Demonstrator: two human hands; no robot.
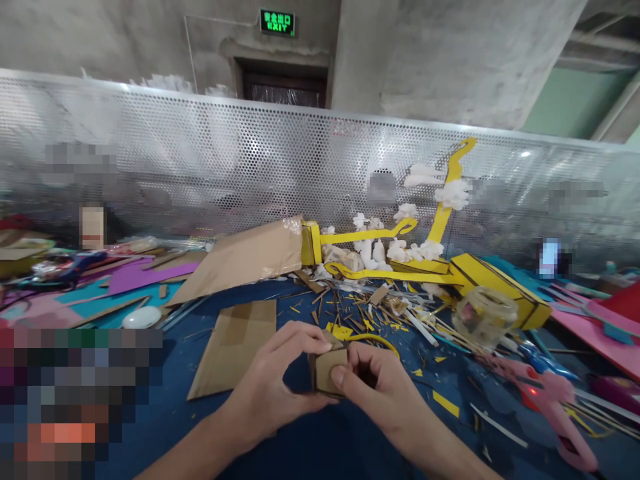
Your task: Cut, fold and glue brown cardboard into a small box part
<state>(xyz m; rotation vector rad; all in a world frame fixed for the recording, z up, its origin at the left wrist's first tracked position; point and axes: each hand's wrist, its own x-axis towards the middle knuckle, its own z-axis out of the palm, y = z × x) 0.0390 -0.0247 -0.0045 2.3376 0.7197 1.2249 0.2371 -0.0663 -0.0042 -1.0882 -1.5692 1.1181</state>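
Observation:
A small cardboard box (327,373) is held between both hands above the blue tabletop. My left hand (273,370) grips it from the left, with the index finger along its top edge and the thumb under its lower edge. My right hand (373,380) presses its thumb against the near face, the other fingers curled at the right side. Just behind the box lie yellow scraps (340,331) and a curved yellow strip (383,341). A flat cardboard piece (235,347) lies to the left, partly behind my left wrist.
A pink glue gun (555,400) with a red light lies at the right. Behind it stands a clear jar (485,317) near a long yellow box (503,287). A larger cardboard sheet (245,260) leans at the back. Offcuts cover the middle; a perforated metal screen (300,167) rises behind.

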